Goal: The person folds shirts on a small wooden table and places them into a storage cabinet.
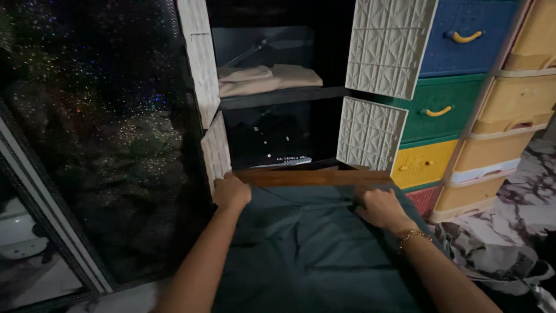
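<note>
Left hand (231, 193) and right hand (379, 207): fingers apparently curled shut, gripping the dark green cloth (307, 249).

Your teal cloth (313, 255) is cut off by the bottom edge; the lower shelf (278, 139), center frame, is too dark to tell its contents.

Two white lattice doors (387, 43) are seen at upper centre. Four coloured drawers (463, 35) are stacked at upper right, two yellow handles (465, 37) being shown. Two hands (231, 192) are counted below.
</note>
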